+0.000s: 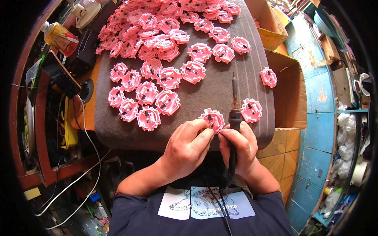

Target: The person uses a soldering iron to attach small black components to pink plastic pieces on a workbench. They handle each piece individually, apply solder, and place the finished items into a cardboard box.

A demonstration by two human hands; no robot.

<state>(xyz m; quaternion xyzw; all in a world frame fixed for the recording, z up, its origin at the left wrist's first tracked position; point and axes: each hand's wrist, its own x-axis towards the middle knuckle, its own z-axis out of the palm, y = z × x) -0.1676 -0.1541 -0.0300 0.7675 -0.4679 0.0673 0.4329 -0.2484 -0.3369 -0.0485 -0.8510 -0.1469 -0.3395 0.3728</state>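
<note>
Close to the near edge of the dark work surface (177, 131), my left hand (183, 143) pinches a round, notched pink plastic part (213, 120) with small black pieces inside. My right hand (243, 147) is closed, with a soldering iron (235, 116) held in it, tip pointing away from me. Thumb and fingertip of this hand also meet at the lower edge of the pink part; whether they pinch something tiny there is too small to tell. Another pink part (251, 110) lies just right of the iron.
Several similar pink parts (149, 118) lie loose at the left, with a large heap (138, 31) behind. One sits near the right edge (268, 77). Cardboard boxes (289, 90) stand at the right. White cables (96, 173) hang on the left. The iron's cord (218, 204) crosses my shirt.
</note>
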